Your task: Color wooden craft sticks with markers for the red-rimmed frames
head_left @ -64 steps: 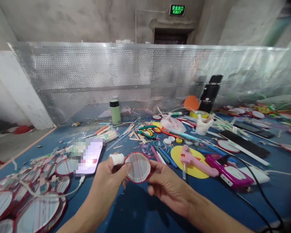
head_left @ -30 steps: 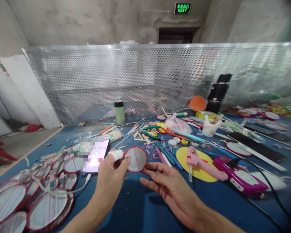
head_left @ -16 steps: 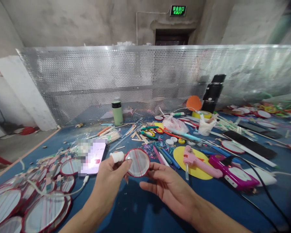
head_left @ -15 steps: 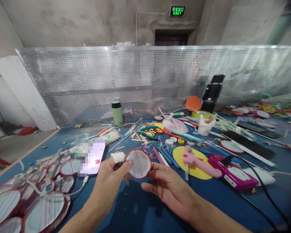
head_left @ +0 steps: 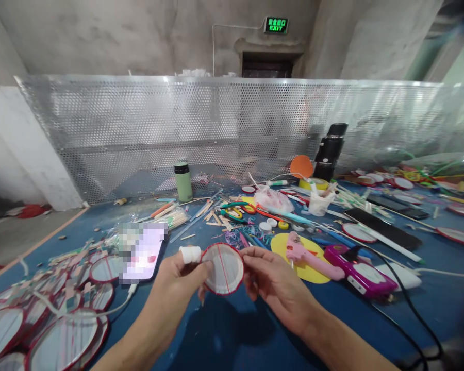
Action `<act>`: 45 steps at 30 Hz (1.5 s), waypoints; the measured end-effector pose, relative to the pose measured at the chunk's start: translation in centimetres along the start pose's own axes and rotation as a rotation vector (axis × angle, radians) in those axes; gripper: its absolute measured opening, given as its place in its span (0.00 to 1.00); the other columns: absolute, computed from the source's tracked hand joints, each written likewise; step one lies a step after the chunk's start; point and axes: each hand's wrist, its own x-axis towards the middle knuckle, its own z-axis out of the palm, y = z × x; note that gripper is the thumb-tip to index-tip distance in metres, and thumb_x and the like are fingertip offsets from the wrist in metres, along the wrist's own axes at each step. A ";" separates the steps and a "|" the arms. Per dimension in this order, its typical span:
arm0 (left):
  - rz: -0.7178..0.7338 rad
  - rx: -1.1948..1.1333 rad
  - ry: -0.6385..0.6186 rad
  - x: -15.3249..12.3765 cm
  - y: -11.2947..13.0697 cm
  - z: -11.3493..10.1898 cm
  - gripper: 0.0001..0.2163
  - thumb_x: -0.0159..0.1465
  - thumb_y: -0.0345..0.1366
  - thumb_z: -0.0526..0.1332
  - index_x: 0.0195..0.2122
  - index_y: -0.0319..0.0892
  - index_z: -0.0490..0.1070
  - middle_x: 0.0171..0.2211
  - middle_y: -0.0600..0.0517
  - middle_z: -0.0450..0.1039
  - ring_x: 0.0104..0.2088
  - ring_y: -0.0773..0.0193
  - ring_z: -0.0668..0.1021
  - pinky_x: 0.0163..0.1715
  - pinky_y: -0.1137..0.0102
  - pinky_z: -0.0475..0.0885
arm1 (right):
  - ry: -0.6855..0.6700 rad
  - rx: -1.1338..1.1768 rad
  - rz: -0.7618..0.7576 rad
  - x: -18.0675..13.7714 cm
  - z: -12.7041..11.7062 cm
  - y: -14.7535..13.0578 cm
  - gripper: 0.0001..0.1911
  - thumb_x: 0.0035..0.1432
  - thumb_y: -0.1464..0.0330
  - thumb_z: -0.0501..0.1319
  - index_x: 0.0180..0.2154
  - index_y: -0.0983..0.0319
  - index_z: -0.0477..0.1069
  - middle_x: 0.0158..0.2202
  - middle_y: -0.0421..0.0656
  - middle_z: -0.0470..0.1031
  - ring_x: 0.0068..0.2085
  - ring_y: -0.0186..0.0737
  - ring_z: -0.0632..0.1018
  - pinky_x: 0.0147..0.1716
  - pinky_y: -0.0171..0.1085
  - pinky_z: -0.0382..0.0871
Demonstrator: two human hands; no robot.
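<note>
I hold a small round disc with a red rim and red lines across its pale face, above the blue table. My left hand pinches its left edge; a white bandage wraps the thumb tip. My right hand has its fingers closed on the disc's right edge. A pink glue gun lies on a yellow paper circle just right of my right hand.
Several finished red-rimmed discs pile at the lower left beside a lit phone. Sticks, scissors, bottle caps, a green bottle, a black flask and a magenta device with cables crowd the table. A perforated metal screen stands behind.
My right hand had let go of the disc and hovered open below it; now it has come back up and its fingers grip the disc's right edge.
</note>
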 end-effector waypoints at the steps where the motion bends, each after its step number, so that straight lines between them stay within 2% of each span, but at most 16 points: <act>1: -0.010 -0.028 0.020 0.2 0.0 -0.1 0.11 0.57 0.39 0.64 0.23 0.38 0.69 0.18 0.54 0.67 0.20 0.70 0.68 0.20 0.75 0.64 | 0.022 -0.084 -0.055 -0.2 0.0 -0.1 0.15 0.50 0.59 0.69 0.33 0.62 0.72 0.24 0.38 0.71 0.21 0.30 0.69 0.17 0.29 0.64; 4: -0.032 -0.092 0.079 0.7 0.1 -0.3 0.11 0.56 0.39 0.65 0.21 0.39 0.68 0.17 0.54 0.67 0.19 0.69 0.68 0.19 0.75 0.65 | 0.042 -0.402 -0.250 -0.8 0.2 0.0 0.14 0.55 0.57 0.66 0.33 0.62 0.73 0.24 0.39 0.73 0.21 0.32 0.72 0.19 0.31 0.66; 7: -0.037 -0.101 0.093 1.0 0.1 -0.4 0.12 0.54 0.40 0.65 0.21 0.39 0.68 0.17 0.53 0.67 0.19 0.68 0.69 0.19 0.74 0.66 | 0.041 -0.692 -0.482 -1.2 0.6 0.6 0.09 0.59 0.61 0.63 0.33 0.60 0.75 0.25 0.40 0.73 0.24 0.34 0.74 0.26 0.33 0.69; 10: -0.011 -0.044 0.085 0.9 0.0 -0.4 0.11 0.55 0.40 0.64 0.22 0.39 0.69 0.17 0.53 0.68 0.19 0.68 0.69 0.19 0.74 0.65 | 0.040 -0.839 -0.594 -1.3 0.6 1.1 0.08 0.62 0.62 0.61 0.35 0.59 0.76 0.27 0.42 0.75 0.26 0.36 0.75 0.29 0.35 0.69; 14: 0.023 0.054 0.068 0.7 -0.1 -0.2 0.13 0.58 0.39 0.62 0.20 0.40 0.67 0.15 0.54 0.67 0.18 0.68 0.69 0.21 0.74 0.64 | 0.099 -0.739 -0.484 -1.0 0.2 1.2 0.13 0.62 0.58 0.60 0.45 0.58 0.71 0.31 0.42 0.76 0.26 0.35 0.75 0.26 0.33 0.70; 16: 0.022 0.090 0.049 0.6 0.0 -0.1 0.14 0.58 0.40 0.62 0.19 0.40 0.66 0.14 0.54 0.66 0.18 0.69 0.69 0.22 0.74 0.64 | 0.044 -0.647 -0.356 -0.8 0.0 1.0 0.18 0.62 0.55 0.59 0.48 0.59 0.68 0.29 0.40 0.75 0.22 0.33 0.74 0.21 0.31 0.68; 20: -0.002 0.134 -0.001 0.5 0.6 0.1 0.13 0.58 0.40 0.63 0.20 0.40 0.67 0.15 0.55 0.66 0.17 0.69 0.68 0.21 0.74 0.63 | -0.099 -0.512 -0.158 -0.7 0.3 0.7 0.20 0.59 0.51 0.59 0.36 0.62 0.69 0.24 0.38 0.73 0.16 0.29 0.71 0.13 0.28 0.63; 22: -0.011 0.131 -0.026 0.4 1.0 0.1 0.12 0.58 0.40 0.63 0.21 0.39 0.68 0.16 0.55 0.66 0.18 0.70 0.68 0.21 0.75 0.63 | -0.092 -0.433 -0.104 -0.6 0.6 0.5 0.21 0.56 0.50 0.61 0.31 0.63 0.67 0.22 0.38 0.73 0.14 0.30 0.72 0.12 0.28 0.63; 27: -0.013 0.097 -0.050 0.4 1.2 0.0 0.12 0.57 0.41 0.64 0.22 0.38 0.70 0.17 0.55 0.67 0.18 0.71 0.67 0.21 0.76 0.62 | -0.092 -0.270 0.027 -0.6 0.9 0.3 0.23 0.50 0.49 0.65 0.28 0.63 0.66 0.20 0.39 0.74 0.12 0.33 0.72 0.09 0.29 0.64; 31: -0.078 0.118 -0.050 0.8 0.6 -0.5 0.13 0.56 0.43 0.64 0.22 0.39 0.68 0.14 0.55 0.66 0.15 0.71 0.66 0.16 0.76 0.62 | -0.166 -0.197 0.065 -0.7 1.0 0.5 0.23 0.51 0.50 0.65 0.29 0.64 0.65 0.21 0.40 0.76 0.12 0.31 0.72 0.09 0.28 0.63; 36: -0.152 0.159 -0.031 1.1 0.4 -1.3 0.13 0.55 0.44 0.64 0.22 0.40 0.68 0.11 0.56 0.63 0.12 0.70 0.66 0.10 0.78 0.59 | -0.213 -0.222 0.063 -0.9 1.2 0.5 0.26 0.57 0.46 0.57 0.30 0.64 0.67 0.24 0.43 0.77 0.14 0.29 0.72 0.11 0.28 0.65; 40: -0.166 0.172 -0.085 0.9 0.7 -1.1 0.12 0.55 0.43 0.64 0.23 0.39 0.69 0.13 0.56 0.64 0.13 0.70 0.68 0.10 0.78 0.61 | -0.200 -0.278 0.067 -0.6 1.2 1.0 0.23 0.55 0.48 0.61 0.33 0.63 0.67 0.21 0.38 0.74 0.12 0.29 0.70 0.09 0.26 0.62; 45: -0.208 0.083 -0.184 1.0 0.8 -1.4 0.09 0.54 0.39 0.64 0.25 0.37 0.70 0.16 0.55 0.66 0.17 0.69 0.72 0.14 0.77 0.67 | -0.166 -0.332 0.055 -0.3 1.1 1.4 0.19 0.55 0.52 0.60 0.29 0.62 0.64 0.18 0.37 0.73 0.11 0.30 0.70 0.08 0.27 0.62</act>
